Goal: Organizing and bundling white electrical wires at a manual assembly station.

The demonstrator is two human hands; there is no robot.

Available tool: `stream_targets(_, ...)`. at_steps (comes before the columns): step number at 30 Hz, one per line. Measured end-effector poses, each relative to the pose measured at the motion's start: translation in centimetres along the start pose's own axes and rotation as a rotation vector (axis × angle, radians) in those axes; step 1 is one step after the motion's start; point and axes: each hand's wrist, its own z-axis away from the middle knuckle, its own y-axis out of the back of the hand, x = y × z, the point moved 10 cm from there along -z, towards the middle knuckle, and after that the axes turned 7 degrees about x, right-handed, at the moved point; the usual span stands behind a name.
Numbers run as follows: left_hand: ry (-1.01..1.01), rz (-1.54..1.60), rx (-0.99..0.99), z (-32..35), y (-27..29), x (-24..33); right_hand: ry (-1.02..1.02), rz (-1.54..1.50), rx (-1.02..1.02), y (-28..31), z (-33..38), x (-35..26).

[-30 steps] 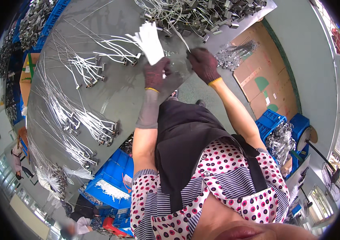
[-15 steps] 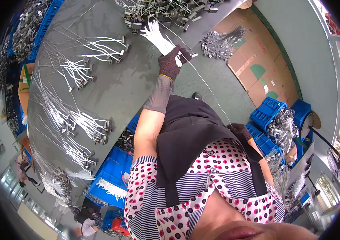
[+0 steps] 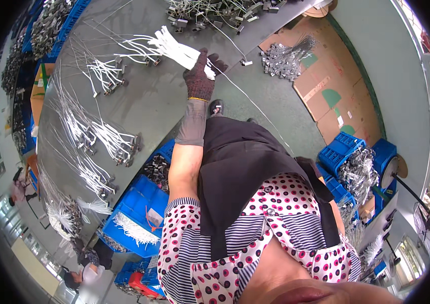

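Note:
My left hand (image 3: pixel 201 76), in a dark knit glove with a grey sleeve, is raised over the grey table (image 3: pixel 154 106). It grips a bundle of white wires (image 3: pixel 174 48) that fans out to the left above the table. One thin white wire (image 3: pixel 255 109) runs from this hand down and right past my dark apron. My right hand is hidden behind my body on the right.
Rows of white wire bundles with connectors (image 3: pixel 98 137) lie across the table, and a tangled heap (image 3: pixel 215 10) sits at its far end. Blue crates (image 3: pixel 134 213) stand under the table and more (image 3: pixel 357 162) at the right. Cardboard (image 3: pixel 326 86) carries a metal-part pile (image 3: pixel 283 55). Another person (image 3: pixel 86 263) works at the lower left.
My right hand, which was up beside the left hand at the bundle, has swung down to the right and out of sight. The left hand keeps the bundle, and a single wire now trails from it.

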Motion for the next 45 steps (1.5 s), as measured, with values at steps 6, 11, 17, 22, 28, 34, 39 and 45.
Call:
stream_targets(6, 0.001, -0.363, -0.122, 4.1, -0.2, -1.7, -0.011, 0.082, -0.107, -1.9, -7.3, -6.3)
stream_targets(11, 0.186, -0.270, -0.198, 5.5, -0.2, -5.7, 0.338, 0.140, -0.095, -6.7, -14.1, -25.2)
stream_targets(17, 0.137, -0.056, -0.112, 2.3, 0.3, -0.8, 0.754, 0.055, -0.032, -10.0, -13.2, -37.7)
stream_targets(22, 0.059, -0.046, 0.088, 2.4, 0.7, 3.6, 0.641, -0.017, -0.047, -12.1, -12.2, -38.2)
stream_targets(28, 0.102, 0.022, 0.054, 1.0, 1.5, 4.0, 0.236, -0.552, -0.403, -14.4, -13.1, -36.7)
stream_targets(34, -0.167, -0.316, 0.028, -2.6, 2.5, 11.0, 0.258, -0.466, -0.244, -14.0, -16.3, -36.3)
stream_targets(39, -0.283, -0.375, 0.087, -3.6, 2.3, 12.4, 0.329, -0.307, -0.135, -13.7, -19.3, -43.5)
stream_targets(45, -0.602, -0.801, -0.121, -2.5, -1.1, 13.5, 0.191, -0.467, -0.201, -17.6, -22.4, -49.3)
